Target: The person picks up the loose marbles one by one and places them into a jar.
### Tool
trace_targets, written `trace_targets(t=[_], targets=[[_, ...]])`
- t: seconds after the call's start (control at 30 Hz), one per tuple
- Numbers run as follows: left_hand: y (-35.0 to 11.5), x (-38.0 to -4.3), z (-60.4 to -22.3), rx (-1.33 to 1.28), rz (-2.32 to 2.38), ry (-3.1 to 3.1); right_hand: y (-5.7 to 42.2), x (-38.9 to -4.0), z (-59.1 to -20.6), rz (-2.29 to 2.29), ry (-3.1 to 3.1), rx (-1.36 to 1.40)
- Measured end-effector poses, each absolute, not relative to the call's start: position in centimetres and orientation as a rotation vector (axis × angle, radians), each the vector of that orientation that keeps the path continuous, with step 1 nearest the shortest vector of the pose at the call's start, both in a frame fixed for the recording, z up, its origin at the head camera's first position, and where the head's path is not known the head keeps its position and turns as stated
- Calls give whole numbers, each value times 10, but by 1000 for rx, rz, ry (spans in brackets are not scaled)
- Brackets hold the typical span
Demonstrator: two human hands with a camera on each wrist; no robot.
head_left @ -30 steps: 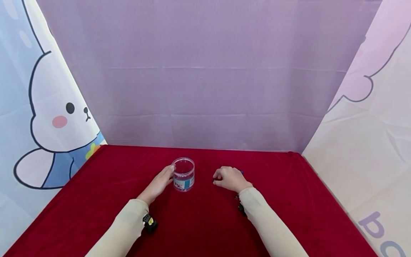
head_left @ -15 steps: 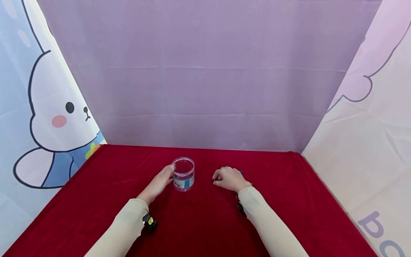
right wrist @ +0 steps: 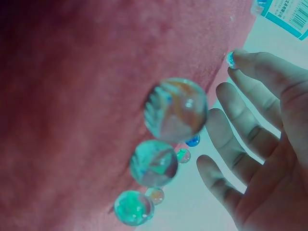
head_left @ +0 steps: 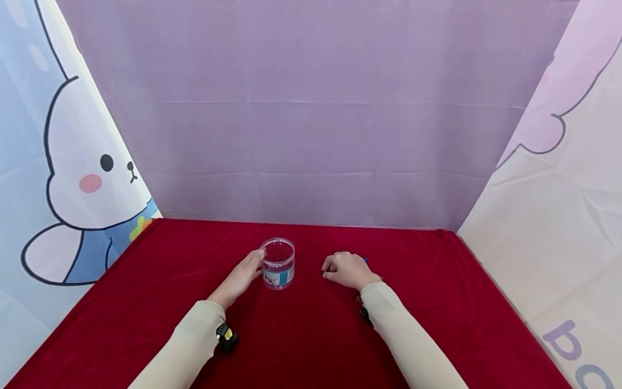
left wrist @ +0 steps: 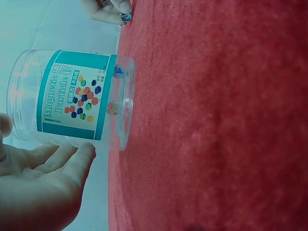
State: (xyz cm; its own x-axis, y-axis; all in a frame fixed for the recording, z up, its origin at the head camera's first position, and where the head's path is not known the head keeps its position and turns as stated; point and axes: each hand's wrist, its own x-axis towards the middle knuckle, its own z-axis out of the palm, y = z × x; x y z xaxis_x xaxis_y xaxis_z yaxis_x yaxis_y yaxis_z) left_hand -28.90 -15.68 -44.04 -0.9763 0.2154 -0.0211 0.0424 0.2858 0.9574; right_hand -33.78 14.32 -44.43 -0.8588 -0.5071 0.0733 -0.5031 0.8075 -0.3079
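A clear plastic jar (head_left: 278, 259) with a teal-and-white label stands upright and lidless on the red cloth. My left hand (head_left: 243, 275) rests against its left side, fingertips touching the wall in the left wrist view. Near the jar's base, a blue marble (left wrist: 118, 72) and an orange-tinted marble (left wrist: 112, 108) show through the plastic. To the jar's right, my right hand (head_left: 347, 270) pinches a small glass marble (right wrist: 230, 59) between thumb and forefinger, low at the cloth. Several more marbles lie beside that hand, including an orange-streaked marble (right wrist: 176, 109) and a green marble (right wrist: 134, 208).
Red velvet cloth (head_left: 218, 237) covers the table. A purple curtain (head_left: 311, 135) hangs behind it. Printed cloth panels stand at both sides, one with a cartoon rabbit (head_left: 92, 178). Past the right hand, a blue marble (head_left: 366, 260) peeks out.
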Motion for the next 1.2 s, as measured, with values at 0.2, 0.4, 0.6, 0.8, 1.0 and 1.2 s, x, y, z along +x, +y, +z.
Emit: trace_targets(t=[0.2,0.4,0.6,0.8,1.0,1.2], targets=[[-157,-288,-442,241,1779,2398,144,-340,-443,-520,2976,-840],[-157,-288,-443,249,1784,2403,144,-339,-438,-539,2986,-857],[-156,-289,-443,253,1784,2405,143,-337,-431,-551,3000,-870],[-157,-290,-442,251,1788,2397,142,-337,-428,-573,3025,-880],[-157,-290,-443,251,1786,2390,141,-337,-425,-581,3039,-897],[-155,-289,-443,249,1784,2403,138,-337,-420,-583,3057,-916]])
